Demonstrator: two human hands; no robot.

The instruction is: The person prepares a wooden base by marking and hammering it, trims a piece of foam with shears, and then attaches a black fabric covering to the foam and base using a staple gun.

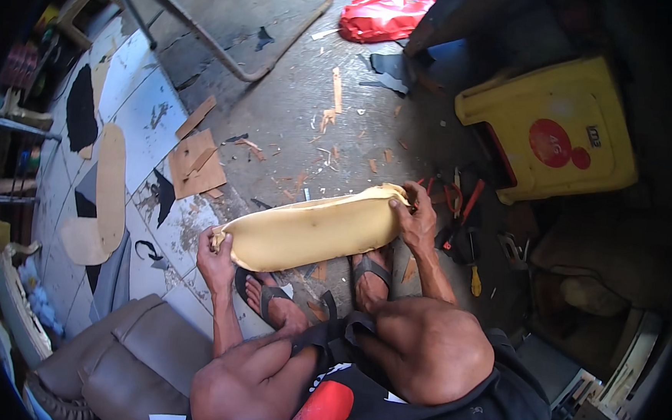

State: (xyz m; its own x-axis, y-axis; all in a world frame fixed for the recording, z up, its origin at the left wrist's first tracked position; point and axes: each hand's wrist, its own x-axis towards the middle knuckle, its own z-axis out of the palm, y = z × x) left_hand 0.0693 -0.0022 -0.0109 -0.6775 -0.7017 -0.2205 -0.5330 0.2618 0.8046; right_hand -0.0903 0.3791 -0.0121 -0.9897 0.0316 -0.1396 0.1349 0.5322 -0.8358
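One long, yellowish, round-ended pad (315, 236), frame centre, was gripped at opposite ends by the left hand (214, 261) and right hand (420, 221), set apart. One yellow stool (581, 109) was noted upper right.

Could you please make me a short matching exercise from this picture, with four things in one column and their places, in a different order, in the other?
Things
1. Pale yellow pad
2. Yellow stool
3. Red plastic bundle
4. Brown seat

Places
a. In the lower left of the picture
b. Near the top edge of the picture, close to the middle
c. Held at its two ends by the left hand and the right hand
d. In the upper right of the picture

Right pairs: 1-c, 2-d, 3-b, 4-a
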